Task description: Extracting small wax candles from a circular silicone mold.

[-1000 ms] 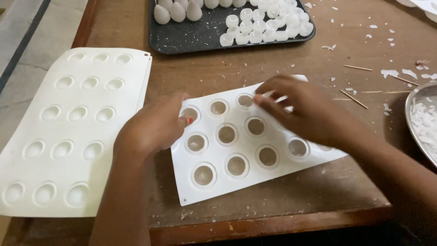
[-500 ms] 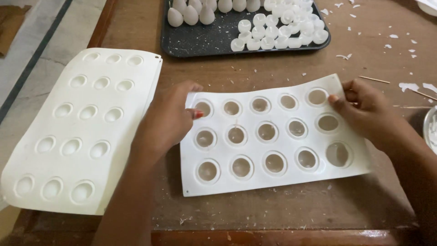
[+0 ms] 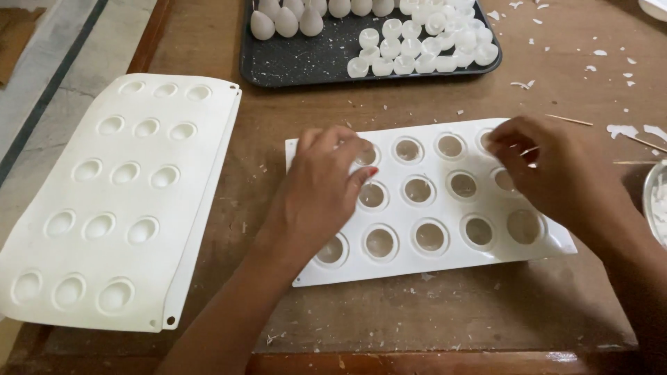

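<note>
The left hand (image 3: 323,191) lay palm down on the left end of the white mould sheet (image 3: 431,208), fingers bent and spread over its upper cavities, gripping nothing; it seemed to pin the soft sheet flat. The right hand (image 3: 549,170) hovered at the sheet's upper right corner, fingertips drawn close together over a cavity there, as if picking at its rim; whether anything was pinched between them, I could not tell. The sheet itself sat near the middle of the wooden table (image 3: 431,319), towards the front edge, its round cups facing up and looking hollow. A second mould (image 3: 118,201), bumps upward, rested along the table's left edge, part of it overhanging. At the far edge stood a dark tray (image 3: 306,59) holding white egg-shaped pieces (image 3: 285,21) and small cup-like shells (image 3: 424,45). White flakes (image 3: 625,128) littered the right side, near a metal dish's rim (image 3: 653,201).
</note>
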